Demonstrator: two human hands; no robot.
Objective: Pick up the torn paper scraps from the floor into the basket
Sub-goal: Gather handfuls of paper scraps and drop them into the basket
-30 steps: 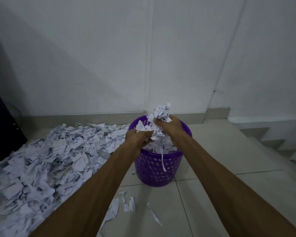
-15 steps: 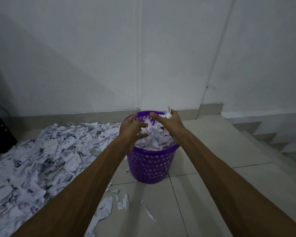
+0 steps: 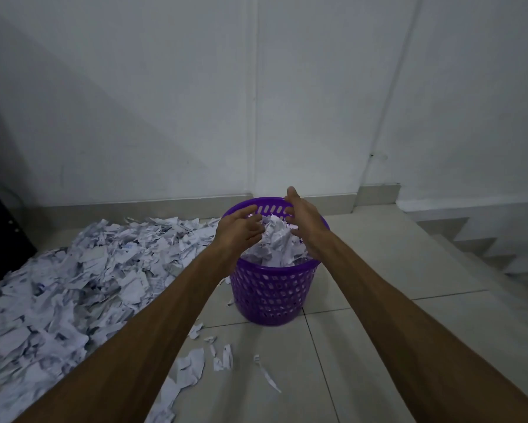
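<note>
The purple basket [image 3: 273, 293] stood upright on the tiled floor [image 3: 378, 346], a little to the right of the middle of the view, and it was filled with crumpled white paper [image 3: 276, 244] that rose above its rim. Both arms reached forward over it. The left hand [image 3: 240, 228] was at about 9 o'clock of the basket's mouth, above the rim, with its fingers loosely spread and pointed toward the paper; it held nothing. The right hand [image 3: 302, 216] was at about 2 o'clock of the mouth, fingers straight and relaxed, also holding nothing, its palm turned toward the heap of paper. Whether the fingertips touched the paper could not be told.

A large pile of torn scraps [image 3: 73, 285] covered the floor at 9 o'clock from the basket, reaching up to the wall [image 3: 165, 102]. A few loose scraps [image 3: 220, 358] lay on the tiles at 6 to 7 o'clock, just in front of the basket. Steps [image 3: 485, 245] went down at 3 o'clock.
</note>
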